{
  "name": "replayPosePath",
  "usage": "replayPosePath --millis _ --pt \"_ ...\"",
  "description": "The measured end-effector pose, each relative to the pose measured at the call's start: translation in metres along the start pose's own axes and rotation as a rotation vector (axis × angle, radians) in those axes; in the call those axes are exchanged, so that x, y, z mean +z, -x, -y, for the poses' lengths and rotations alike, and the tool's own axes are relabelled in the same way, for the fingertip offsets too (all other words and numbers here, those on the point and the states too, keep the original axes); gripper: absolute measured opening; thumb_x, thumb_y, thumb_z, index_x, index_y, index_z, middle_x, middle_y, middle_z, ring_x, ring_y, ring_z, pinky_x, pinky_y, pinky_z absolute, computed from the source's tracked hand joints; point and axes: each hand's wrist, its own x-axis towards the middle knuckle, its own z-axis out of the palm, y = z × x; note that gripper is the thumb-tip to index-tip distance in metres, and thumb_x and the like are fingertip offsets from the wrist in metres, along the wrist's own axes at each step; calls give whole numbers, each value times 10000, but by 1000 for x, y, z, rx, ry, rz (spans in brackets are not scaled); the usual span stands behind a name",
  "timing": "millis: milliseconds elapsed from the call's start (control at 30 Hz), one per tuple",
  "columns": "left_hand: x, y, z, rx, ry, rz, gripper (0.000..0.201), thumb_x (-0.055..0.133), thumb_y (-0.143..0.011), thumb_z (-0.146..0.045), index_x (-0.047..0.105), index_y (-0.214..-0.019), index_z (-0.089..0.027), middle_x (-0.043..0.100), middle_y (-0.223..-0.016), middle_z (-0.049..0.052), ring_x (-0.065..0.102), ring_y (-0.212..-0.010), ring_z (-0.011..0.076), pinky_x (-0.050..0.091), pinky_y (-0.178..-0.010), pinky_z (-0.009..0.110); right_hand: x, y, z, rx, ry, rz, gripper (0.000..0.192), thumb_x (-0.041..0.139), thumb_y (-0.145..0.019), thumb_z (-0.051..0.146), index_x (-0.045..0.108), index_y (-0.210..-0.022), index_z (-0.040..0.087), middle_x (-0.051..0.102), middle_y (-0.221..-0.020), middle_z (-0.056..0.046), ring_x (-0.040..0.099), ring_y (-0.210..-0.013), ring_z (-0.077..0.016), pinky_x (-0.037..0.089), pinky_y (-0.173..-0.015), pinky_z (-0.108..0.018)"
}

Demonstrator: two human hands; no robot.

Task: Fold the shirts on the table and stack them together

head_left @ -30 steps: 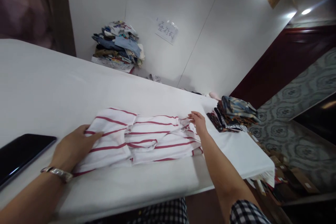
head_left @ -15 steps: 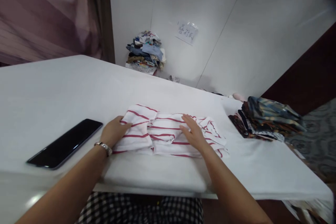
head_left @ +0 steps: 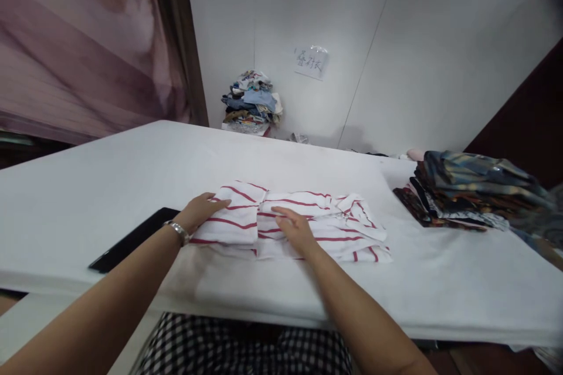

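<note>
A white shirt with red stripes (head_left: pixel 325 228) lies on the white-covered table as a folded strip, its collar end to the right and its left end turned over in a flap. My left hand (head_left: pixel 201 211), with a bracelet at the wrist, rests on the outer left edge of the flap, fingers stretched over the cloth. What its underside touches is hidden. Near the middle, just right of the flap's edge, my right hand (head_left: pixel 299 233) lies on the shirt with fingers apart. Behind my left forearm a black phone (head_left: pixel 136 238) is partly covered.
A stack of folded clothes (head_left: pixel 461 193) sits at the table's right side. Beyond the far edge of the table (head_left: pixel 145 170), a heap of clothes (head_left: pixel 253 102) rises against the wall. A handwritten sign (head_left: pixel 311 62) hangs there. A pink curtain (head_left: pixel 88 41) covers the left.
My right hand has slid left along the shirt toward the flap's edge. The bunched fold in the middle looks flatter. My left hand stays at the left end, while the view has shifted slightly.
</note>
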Motion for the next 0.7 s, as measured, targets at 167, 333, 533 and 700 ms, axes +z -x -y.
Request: replayPosePath --millis 167,333,533,700 --pt "-2 19 -48 75 96 18 685 687 -670 -419 522 -1259 -110 648 -1132 155 648 -949 259 516 -770 315 -4 1 4 76 -550 93 507 627 -810 474 542 -1276 290 518 -1384 -48 512 -1242 -239 410 -1035 -435" --pt "31 62 -124 322 376 352 706 725 -669 -450 509 -1273 -154 667 -966 99 651 -836 219 548 -735 350 -21 -12 0 410 -1022 -30 631 494 -829 635 478 -1302 218 635 -1222 -119 642 -1047 -245 485 -934 -460" --pt "64 42 -109 377 361 145 541 655 -719 -471 584 -1148 -151 637 -1076 113 642 -911 237 554 -759 367 -56 -15 -14 621 -1099 -155 572 531 -823 581 572 -1198 152 713 -1052 -111 646 -1036 -287 485 -924 -503" --pt "96 20 -50 313 133 49 543 515 -812 -527 559 -1202 -151 617 -1203 141 589 -1086 270 476 -937 402 -53 -17 -19 669 -1083 -171 430 594 -822 348 574 -1186 119 732 -982 -104 676 -969 -264 486 -938 -476"
